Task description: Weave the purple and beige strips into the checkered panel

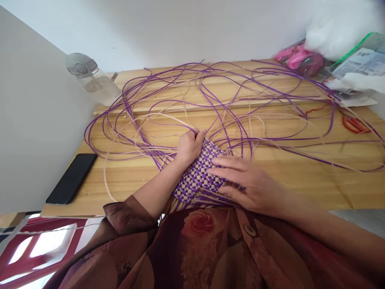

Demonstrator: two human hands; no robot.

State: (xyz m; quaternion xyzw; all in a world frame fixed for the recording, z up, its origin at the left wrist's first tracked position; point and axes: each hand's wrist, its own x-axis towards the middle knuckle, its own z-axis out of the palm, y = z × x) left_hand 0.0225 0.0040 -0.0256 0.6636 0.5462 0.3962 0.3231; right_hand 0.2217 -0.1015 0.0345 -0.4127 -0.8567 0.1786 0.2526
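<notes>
A woven piece point(195, 176) in a purple and beige check lies at the table's front edge, against the patterned shirt. My left hand point(189, 147) is closed on its upper left corner, thumb and fingers pinching the edge. Spread over its right part is my right hand point(246, 182), fingers apart and slightly blurred, resting on or just above the weave. Long purple and beige strands point(210, 98) run out from the piece in wide loops to the left, back and right.
A black phone point(72, 178) lies at the left table edge, with a clear bottle point(93, 78) behind it. Red-handled scissors point(356, 124) are at the right. Pink material in plastic point(300, 58), a white bag point(337, 30) and papers point(361, 62) fill the back right of the wooden table point(300, 180).
</notes>
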